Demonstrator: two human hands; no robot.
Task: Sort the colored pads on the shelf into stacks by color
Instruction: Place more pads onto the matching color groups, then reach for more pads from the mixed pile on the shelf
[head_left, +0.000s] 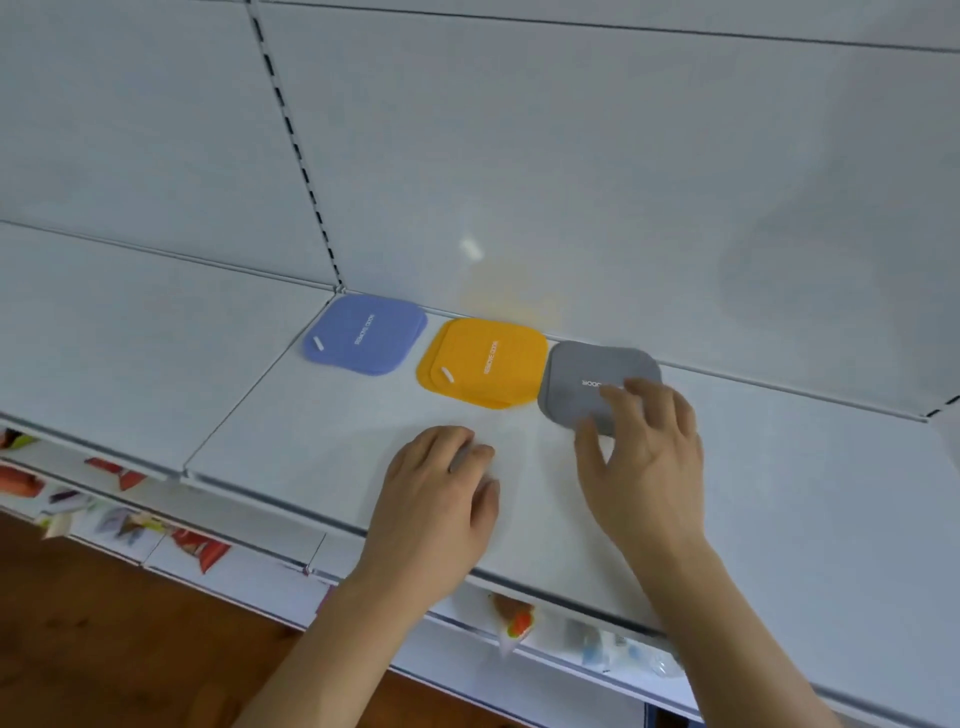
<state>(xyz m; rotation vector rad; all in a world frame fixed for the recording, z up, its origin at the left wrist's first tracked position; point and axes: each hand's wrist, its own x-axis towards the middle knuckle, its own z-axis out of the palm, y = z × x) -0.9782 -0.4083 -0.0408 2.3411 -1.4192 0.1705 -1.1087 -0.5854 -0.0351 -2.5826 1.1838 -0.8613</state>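
Three stacks of square pads lie in a row at the back of the white shelf (322, 447). The blue stack (363, 332) is at the left, the yellow stack (483, 361) in the middle, the grey stack (587, 376) at the right. My right hand (644, 457) lies over the grey stack's front right corner, fingers spread and resting on the top pad, thumb just off its front edge. My left hand (436, 504) hovers low over the bare shelf in front of the yellow stack, fingers loosely curled, holding nothing.
The shelf's white back panel (571, 156) rises right behind the pads. A slotted upright (296, 150) runs down to the blue stack's corner. Packaged goods (197, 551) sit on the lower shelf beyond the front edge. Wooden floor (78, 623) shows at bottom left.
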